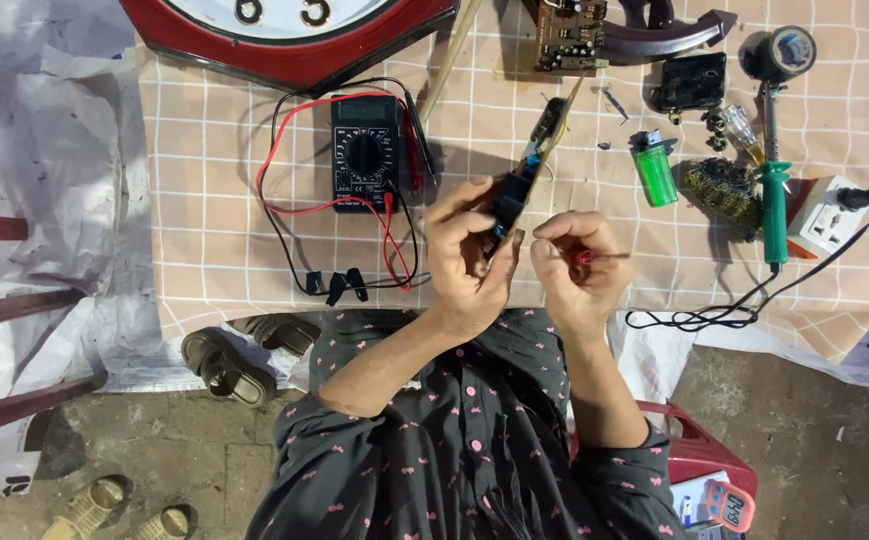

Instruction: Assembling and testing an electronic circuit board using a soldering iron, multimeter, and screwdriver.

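We clamp the circuit board (529,175) in left hand (464,255), right hand (579,265) pinching red-handled tool (594,257) at 3 o'clock, work unfinished; multimeter (364,152) at 10 o'clock.

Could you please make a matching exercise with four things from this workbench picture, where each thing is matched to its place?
Things:
1. black digital multimeter with red and black leads
2. green plastic lighter
3. long narrow circuit board
4. white power socket block

Places:
A. at the right edge of the checked cloth
B. held up edge-on in the left hand
C. left of the hands, below the red clock frame
D. lying flat, right of the raised board

Pairs: 1-C, 2-D, 3-B, 4-A
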